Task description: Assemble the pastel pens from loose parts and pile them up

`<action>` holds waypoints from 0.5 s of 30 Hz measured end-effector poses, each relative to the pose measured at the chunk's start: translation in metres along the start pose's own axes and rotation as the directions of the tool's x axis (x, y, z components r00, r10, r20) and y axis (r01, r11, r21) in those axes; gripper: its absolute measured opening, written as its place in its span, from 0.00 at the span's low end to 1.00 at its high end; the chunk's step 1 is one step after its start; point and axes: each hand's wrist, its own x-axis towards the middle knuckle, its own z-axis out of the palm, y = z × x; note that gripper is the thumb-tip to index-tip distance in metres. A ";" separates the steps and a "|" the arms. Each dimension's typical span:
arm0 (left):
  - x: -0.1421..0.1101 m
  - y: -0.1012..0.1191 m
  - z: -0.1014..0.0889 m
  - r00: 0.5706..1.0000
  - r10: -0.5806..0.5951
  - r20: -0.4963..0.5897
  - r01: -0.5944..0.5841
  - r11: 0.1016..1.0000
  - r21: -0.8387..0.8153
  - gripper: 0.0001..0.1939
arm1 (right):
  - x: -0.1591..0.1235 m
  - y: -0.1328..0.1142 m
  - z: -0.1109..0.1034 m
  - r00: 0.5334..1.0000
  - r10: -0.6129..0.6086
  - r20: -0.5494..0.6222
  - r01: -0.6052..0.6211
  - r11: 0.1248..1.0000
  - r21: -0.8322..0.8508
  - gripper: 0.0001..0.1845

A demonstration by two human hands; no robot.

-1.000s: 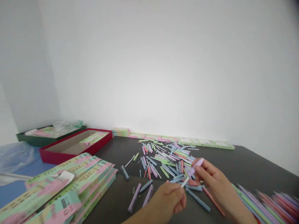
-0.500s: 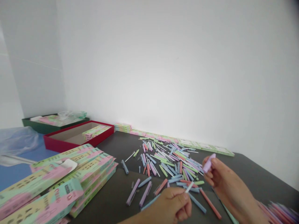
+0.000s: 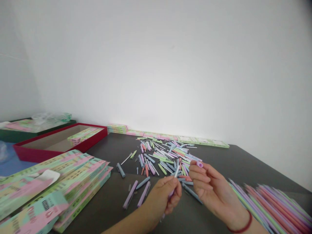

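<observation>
My left hand (image 3: pixel 163 198) is closed around a white pen refill (image 3: pixel 177 171) that sticks up past the thumb. Something purple shows between its lower fingers. Just to the right, my right hand (image 3: pixel 211 185) pinches a purple pen barrel (image 3: pixel 199 164) between thumb and fingers. The barrel's open end faces me, and the rest is hidden by the fingers. A small gap separates the two hands. Beyond them a loose pile of pen parts (image 3: pixel 168 156) in purple, blue, green, coral and white spreads over the dark table. Two purple capped pieces (image 3: pixel 130 195) lie left of my left hand.
Stacked pastel pen boxes (image 3: pixel 80 185) fill the near left. Behind them are a red tray (image 3: pixel 39 152) with boxes inside and a green tray (image 3: pixel 17 134) with clear plastic. A row of flat boxes (image 3: pixel 168 136) lines the wall. Many coloured pen barrels (image 3: pixel 275 204) lie at right.
The view has swung right, bringing the barrels on the right into fuller sight. My hands have come closer together, and the purple barrel has turned its open end towards me.
</observation>
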 end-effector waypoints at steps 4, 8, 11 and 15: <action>0.000 -0.004 -0.001 1.000 -0.006 0.016 0.005 0.998 0.061 0.19 | -0.003 -0.003 0.004 0.999 0.037 0.028 -0.040 0.995 0.095 0.05; 0.002 -0.012 -0.005 0.998 0.036 0.049 -0.042 0.991 0.129 0.19 | -0.004 -0.005 0.009 0.994 0.062 0.088 -0.072 0.990 0.119 0.05; 0.002 -0.013 -0.006 0.999 0.032 0.041 -0.038 0.989 0.141 0.19 | -0.006 -0.006 0.011 0.993 0.051 0.108 -0.058 0.996 0.066 0.05; 0.000 -0.006 -0.003 1.000 0.005 0.010 -0.006 0.991 0.131 0.20 | -0.008 -0.004 -0.001 0.987 0.131 0.093 -0.118 0.984 -0.132 0.10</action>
